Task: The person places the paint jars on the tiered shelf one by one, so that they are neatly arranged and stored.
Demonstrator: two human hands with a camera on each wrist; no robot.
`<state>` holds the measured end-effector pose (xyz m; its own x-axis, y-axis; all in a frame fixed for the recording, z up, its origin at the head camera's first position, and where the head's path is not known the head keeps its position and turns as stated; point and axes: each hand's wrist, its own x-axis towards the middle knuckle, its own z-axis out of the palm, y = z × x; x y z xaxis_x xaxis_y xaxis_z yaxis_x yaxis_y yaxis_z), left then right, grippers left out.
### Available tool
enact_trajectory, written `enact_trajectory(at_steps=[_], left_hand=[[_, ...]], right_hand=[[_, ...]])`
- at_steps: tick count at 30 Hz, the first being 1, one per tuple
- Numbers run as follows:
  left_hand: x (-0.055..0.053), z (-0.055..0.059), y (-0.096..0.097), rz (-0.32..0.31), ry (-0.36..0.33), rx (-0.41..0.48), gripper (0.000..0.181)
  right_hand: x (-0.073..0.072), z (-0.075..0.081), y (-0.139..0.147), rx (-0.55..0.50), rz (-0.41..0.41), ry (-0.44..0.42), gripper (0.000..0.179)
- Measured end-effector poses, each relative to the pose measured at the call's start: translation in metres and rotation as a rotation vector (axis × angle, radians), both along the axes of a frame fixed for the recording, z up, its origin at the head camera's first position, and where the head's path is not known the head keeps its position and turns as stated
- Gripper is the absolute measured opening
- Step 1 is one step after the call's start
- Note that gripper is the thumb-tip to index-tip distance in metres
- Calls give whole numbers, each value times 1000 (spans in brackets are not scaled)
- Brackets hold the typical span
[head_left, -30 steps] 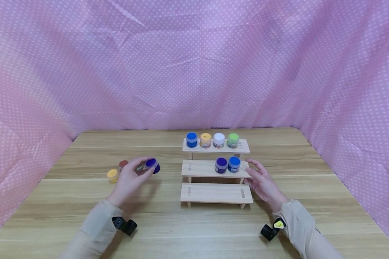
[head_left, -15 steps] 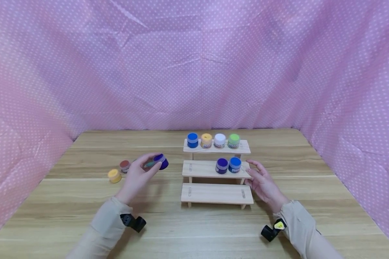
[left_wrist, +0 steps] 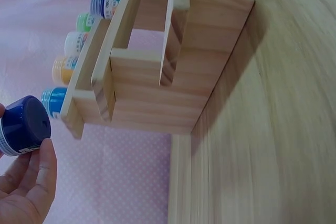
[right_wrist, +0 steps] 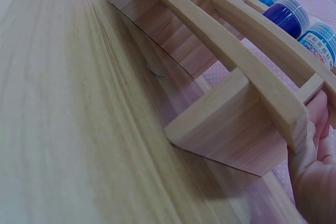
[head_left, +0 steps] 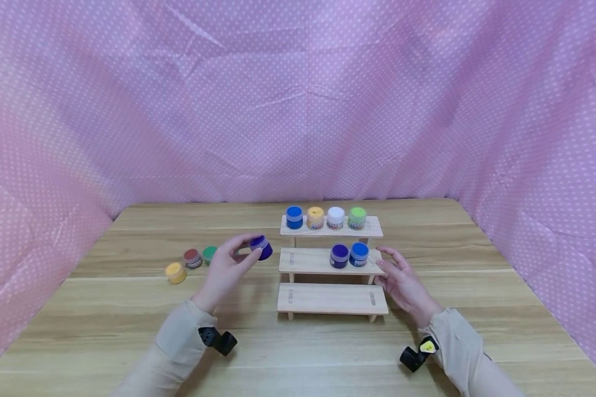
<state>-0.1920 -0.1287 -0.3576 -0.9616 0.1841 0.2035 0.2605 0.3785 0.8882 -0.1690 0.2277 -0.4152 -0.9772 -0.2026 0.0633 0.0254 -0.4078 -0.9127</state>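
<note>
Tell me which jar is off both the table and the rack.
The dark purple jar pinched in the left hand; all others, including its purple lookalike on the middle shelf, rest on the wooden rack or the table.

Blue jar (right_wrist: 321,34) — label (right_wrist: 317,47) reads "水粉画颜料"

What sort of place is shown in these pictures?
Probably a small indoor filming setup: a pink dotted cloth hangs behind and beside the wooden table, and black wrist cameras are in view.

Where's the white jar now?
In the head view, the white jar stands right of centre on the top shelf, between the yellow jar and light-green jar.
</note>
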Motion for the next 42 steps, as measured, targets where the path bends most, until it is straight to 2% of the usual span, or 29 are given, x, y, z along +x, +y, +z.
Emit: enact_trajectory(at_steps=[5,15,22,25,32,42], left_hand=[[-1,-1,9,-28,27,-1,35],[-3,-3,24,-58,35,25,34],[-4,-5,33,-116,55,42,34],[-4,-5,38,-135,47,54,34],[-7,-5,51,-127,22,12,31],[-11,-11,62,-174,-4,36,31]], right_hand=[[0,0,0,-1,-1,-4,29],[1,0,0,-5,-10,-7,26],[2,0,0,-14,-11,-3,26],[2,0,0,-13,-10,-3,26],[2,0,-1,-5,-14,-9,27],[1,2,-2,-13,-10,0,28]])
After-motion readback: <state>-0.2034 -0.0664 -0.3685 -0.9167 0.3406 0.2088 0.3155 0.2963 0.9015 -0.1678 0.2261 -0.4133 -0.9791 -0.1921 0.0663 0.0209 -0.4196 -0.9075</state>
